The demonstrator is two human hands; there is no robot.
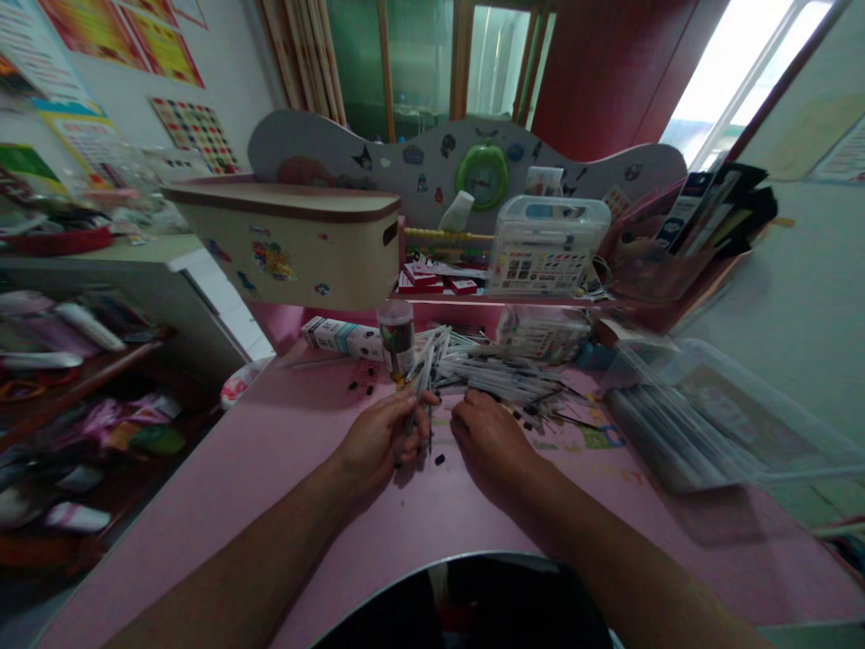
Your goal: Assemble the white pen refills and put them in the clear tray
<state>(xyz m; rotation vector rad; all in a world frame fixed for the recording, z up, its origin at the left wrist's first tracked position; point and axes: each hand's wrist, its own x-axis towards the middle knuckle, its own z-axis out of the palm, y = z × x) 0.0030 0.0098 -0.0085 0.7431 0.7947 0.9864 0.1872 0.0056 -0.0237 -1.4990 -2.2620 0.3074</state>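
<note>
My left hand (400,424) is closed around a small bunch of slim pens (424,371), which point up and away from me. My right hand (487,425) rests low over the pink table (284,487), its fingers curled and together at the near edge of a pile of slim white pens (487,370). What those fingers hold, if anything, is hidden. Between the hands lies a small black cap (440,460); more black caps (531,410) are scattered right of my right hand. A clear plastic jar (396,338) stands just beyond my left hand.
A long printed carton (341,337) lies left of the jar. On the right sits an open clear bin (777,451) with grey bundles inside. A shelf behind holds a cream storage box (304,252), a clear carry case (549,248) and a green-framed round clock (482,178).
</note>
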